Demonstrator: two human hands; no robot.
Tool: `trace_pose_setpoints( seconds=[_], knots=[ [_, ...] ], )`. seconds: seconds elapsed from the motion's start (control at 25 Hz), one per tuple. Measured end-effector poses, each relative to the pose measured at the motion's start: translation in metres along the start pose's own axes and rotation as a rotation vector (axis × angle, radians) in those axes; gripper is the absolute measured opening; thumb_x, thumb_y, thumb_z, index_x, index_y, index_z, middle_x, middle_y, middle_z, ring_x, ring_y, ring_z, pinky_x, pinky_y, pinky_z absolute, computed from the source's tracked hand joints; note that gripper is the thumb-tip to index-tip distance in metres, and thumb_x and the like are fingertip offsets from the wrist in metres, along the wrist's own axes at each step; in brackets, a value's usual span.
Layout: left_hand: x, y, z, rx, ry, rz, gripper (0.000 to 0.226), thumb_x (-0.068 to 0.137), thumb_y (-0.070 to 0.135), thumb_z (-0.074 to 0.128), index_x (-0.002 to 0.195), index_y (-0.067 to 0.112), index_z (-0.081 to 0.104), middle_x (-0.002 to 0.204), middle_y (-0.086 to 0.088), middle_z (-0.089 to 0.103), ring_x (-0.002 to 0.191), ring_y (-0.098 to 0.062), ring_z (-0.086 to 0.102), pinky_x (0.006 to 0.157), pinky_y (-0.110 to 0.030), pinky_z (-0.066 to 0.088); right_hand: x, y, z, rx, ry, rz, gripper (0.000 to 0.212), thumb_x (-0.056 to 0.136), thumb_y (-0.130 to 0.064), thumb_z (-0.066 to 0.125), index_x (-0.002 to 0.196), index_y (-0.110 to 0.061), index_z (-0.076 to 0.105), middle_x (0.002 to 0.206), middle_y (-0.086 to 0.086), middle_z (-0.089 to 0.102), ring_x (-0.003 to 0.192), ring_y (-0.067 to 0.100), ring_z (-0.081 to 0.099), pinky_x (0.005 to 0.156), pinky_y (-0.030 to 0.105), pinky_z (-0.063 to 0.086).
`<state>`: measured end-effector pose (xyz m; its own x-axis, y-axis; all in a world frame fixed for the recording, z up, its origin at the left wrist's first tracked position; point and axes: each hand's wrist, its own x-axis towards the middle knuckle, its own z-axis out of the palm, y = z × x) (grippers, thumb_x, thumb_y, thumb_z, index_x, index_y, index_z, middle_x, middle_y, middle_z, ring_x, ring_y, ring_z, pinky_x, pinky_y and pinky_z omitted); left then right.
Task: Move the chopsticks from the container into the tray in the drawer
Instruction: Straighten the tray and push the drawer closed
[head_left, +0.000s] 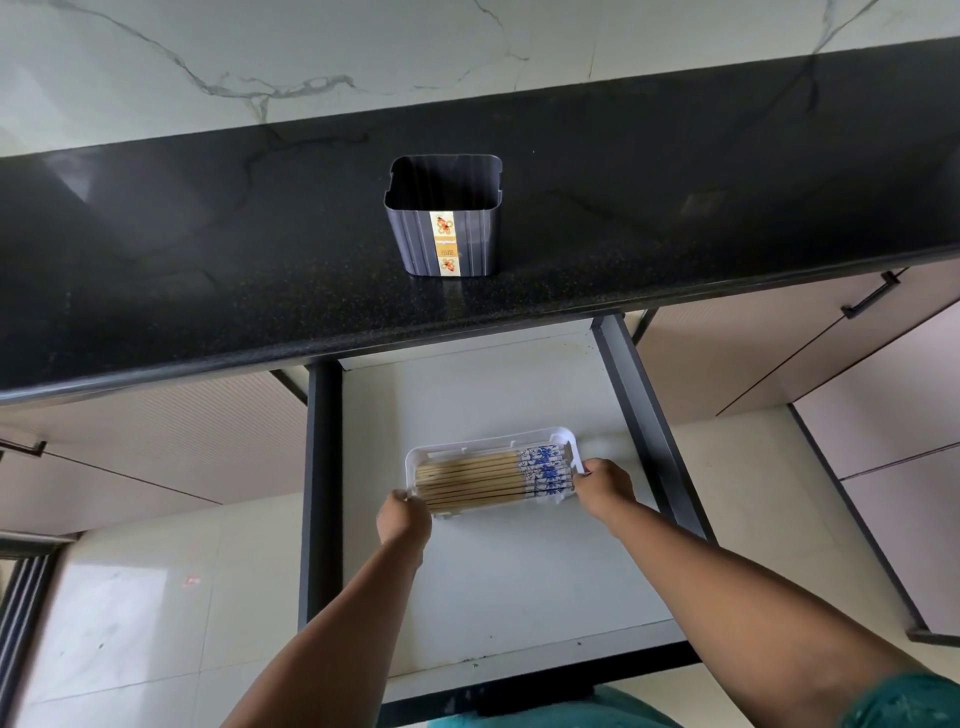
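Several wooden chopsticks (472, 480) with blue-and-white patterned ends lie side by side in a white tray (483, 441) on the floor of the open drawer (498, 571). My left hand (402, 519) grips the tray's front left corner. My right hand (602, 486) grips its right end. The dark grey container (444, 218) with a yellow label stands upright on the black countertop, and nothing shows inside it.
The black countertop (208, 270) runs across the view, overhanging the back of the drawer. Dark drawer rails (644, 415) flank the white drawer floor. Closed cabinet fronts with black handles (870, 296) sit on both sides. Pale floor tiles lie below.
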<state>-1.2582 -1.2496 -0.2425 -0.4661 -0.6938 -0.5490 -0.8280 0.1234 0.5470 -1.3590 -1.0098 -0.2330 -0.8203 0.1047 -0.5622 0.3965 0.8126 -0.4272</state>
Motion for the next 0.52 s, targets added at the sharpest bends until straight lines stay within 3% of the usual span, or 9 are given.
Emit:
trace_pose_setpoints(
  seconds=[0.28, 0.4, 0.52],
  knots=[
    [0.0, 0.0, -0.006, 0.05, -0.044, 0.011, 0.029, 0.094, 0.019, 0.038, 0.108, 0.008, 0.06, 0.099, -0.012, 0.063, 0.084, -0.027, 0.053, 0.069, -0.03, 0.039, -0.003, 0.001, -0.001, 0.025, -0.02, 0.001, 0.023, 0.091, -0.022, 0.058, 0.105, -0.009, 0.072, 0.105, 0.014, 0.072, 0.088, 0.029, 0.062, 0.066, 0.024, 0.041],
    [-0.011, 0.0, -0.01, 0.072, -0.052, 0.019, 0.03, 0.091, 0.019, 0.041, 0.113, 0.007, 0.058, 0.107, -0.014, 0.064, 0.086, -0.028, 0.054, 0.071, -0.031, 0.041, -0.007, 0.0, -0.006, 0.031, -0.007, -0.021, 0.026, 0.091, -0.027, 0.059, 0.109, -0.011, 0.069, 0.109, 0.013, 0.071, 0.098, 0.031, 0.064, 0.075, 0.028, 0.049],
    [-0.026, -0.01, -0.016, 0.16, -0.034, 0.079, 0.045, 0.093, 0.029, 0.047, 0.133, 0.008, 0.047, 0.132, -0.015, 0.056, 0.114, -0.031, 0.052, 0.092, -0.038, 0.044, -0.016, 0.0, -0.005, 0.083, 0.037, -0.039, 0.043, 0.091, -0.028, 0.061, 0.13, -0.011, 0.054, 0.127, 0.015, 0.063, 0.114, 0.034, 0.059, 0.089, 0.033, 0.049]
  ],
)
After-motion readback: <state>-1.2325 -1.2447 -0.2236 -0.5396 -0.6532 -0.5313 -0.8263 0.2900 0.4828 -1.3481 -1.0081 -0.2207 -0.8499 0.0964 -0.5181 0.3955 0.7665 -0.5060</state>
